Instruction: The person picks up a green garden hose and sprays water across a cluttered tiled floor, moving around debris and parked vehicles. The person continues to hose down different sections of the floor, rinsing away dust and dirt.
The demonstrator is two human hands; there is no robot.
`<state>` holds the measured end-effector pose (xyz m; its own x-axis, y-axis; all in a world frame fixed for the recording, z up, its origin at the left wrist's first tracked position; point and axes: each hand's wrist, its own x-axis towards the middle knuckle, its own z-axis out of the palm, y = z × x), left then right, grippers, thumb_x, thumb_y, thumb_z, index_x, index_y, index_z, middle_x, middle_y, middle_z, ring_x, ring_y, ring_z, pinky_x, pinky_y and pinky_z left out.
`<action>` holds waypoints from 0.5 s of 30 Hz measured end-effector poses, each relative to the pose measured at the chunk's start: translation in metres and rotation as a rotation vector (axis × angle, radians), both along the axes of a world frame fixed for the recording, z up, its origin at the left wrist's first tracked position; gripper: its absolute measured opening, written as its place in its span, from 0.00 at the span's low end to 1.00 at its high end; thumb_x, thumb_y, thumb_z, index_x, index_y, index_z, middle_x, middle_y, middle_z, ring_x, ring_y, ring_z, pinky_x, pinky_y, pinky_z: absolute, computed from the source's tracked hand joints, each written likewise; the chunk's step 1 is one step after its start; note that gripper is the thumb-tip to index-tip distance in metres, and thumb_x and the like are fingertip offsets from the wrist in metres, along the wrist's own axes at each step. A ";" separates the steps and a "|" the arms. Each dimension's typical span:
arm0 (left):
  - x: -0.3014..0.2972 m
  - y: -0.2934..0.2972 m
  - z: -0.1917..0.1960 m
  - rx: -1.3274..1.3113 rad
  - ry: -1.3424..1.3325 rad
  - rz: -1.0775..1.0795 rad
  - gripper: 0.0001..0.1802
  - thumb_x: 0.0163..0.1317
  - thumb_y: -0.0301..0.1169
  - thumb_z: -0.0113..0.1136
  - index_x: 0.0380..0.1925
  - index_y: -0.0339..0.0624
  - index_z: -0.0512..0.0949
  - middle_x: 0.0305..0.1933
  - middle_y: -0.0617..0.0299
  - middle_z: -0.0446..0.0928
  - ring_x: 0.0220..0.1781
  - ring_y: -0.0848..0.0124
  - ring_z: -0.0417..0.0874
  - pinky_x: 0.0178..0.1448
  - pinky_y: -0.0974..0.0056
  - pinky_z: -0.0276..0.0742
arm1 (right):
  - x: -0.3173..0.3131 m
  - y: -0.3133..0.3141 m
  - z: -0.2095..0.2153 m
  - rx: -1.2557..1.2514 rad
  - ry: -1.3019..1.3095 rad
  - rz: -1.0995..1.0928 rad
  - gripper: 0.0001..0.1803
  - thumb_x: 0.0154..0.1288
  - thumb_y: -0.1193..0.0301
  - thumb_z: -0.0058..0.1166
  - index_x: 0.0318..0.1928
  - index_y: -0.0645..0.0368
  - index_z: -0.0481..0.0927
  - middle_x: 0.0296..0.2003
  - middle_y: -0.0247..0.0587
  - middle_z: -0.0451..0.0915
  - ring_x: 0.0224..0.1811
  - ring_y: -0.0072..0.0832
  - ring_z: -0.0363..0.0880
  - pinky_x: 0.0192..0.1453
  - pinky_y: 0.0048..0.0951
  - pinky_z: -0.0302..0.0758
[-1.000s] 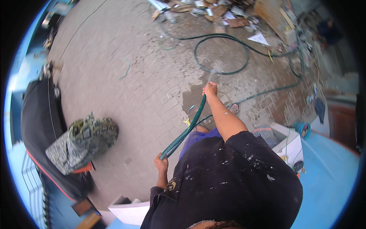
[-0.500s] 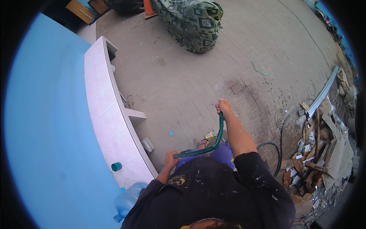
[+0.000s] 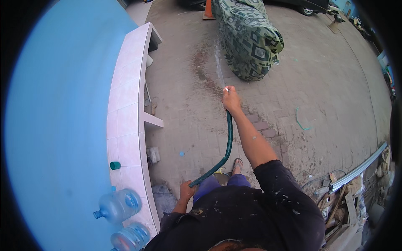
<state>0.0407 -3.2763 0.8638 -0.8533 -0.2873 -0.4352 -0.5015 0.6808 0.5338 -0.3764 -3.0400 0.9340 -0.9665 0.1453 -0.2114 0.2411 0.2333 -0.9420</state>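
- Step in hand, as I judge it: spraying; a thin clear water jet (image 3: pixel 219 69) leaves the hose mouth and runs forward over grey-brown block paving (image 3: pixel 184 100), wetting a dark streak.
- Dark green flexible hose (image 3: pixel 230 138) bends across the front of the body, between both hands.
- Right hand (image 3: pixel 231 99): fingers wrapped close around the mouth end, arm stretched forward.
- Left hand (image 3: pixel 186 191): fingers curled around the hose farther back, low, near the bench.
- Next move, my judgement: calls for a firm front grip and slack in the bend.
- Edges: long pale-pink tiled bench (image 3: pixel 123 111) at left; bulky green-and-black patterned cloth cover (image 3: pixel 251 42) just right of the jet; mixed rubble heap (image 3: pixel 347 205) lower right.
- Widest open room: paving to the right, beyond the cover.
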 end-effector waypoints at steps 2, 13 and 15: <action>0.000 0.023 0.003 0.024 -0.005 0.013 0.11 0.56 0.36 0.66 0.26 0.40 0.81 0.24 0.42 0.79 0.31 0.45 0.84 0.35 0.50 0.76 | -0.020 0.010 -0.014 -0.006 -0.010 0.012 0.15 0.76 0.58 0.46 0.54 0.54 0.70 0.31 0.47 0.81 0.24 0.36 0.82 0.28 0.38 0.78; 0.003 0.093 0.004 -0.068 0.008 0.193 0.13 0.54 0.41 0.68 0.28 0.42 0.83 0.26 0.44 0.81 0.34 0.44 0.84 0.37 0.48 0.77 | -0.076 0.009 -0.002 0.001 0.062 0.079 0.15 0.76 0.60 0.45 0.53 0.55 0.69 0.25 0.42 0.80 0.22 0.33 0.81 0.25 0.37 0.76; -0.006 0.097 -0.003 -0.056 0.017 0.276 0.14 0.54 0.40 0.68 0.28 0.40 0.82 0.26 0.43 0.80 0.33 0.44 0.84 0.36 0.49 0.76 | -0.089 0.005 0.007 0.007 0.072 0.080 0.15 0.76 0.60 0.45 0.53 0.55 0.69 0.23 0.41 0.79 0.21 0.32 0.80 0.25 0.37 0.75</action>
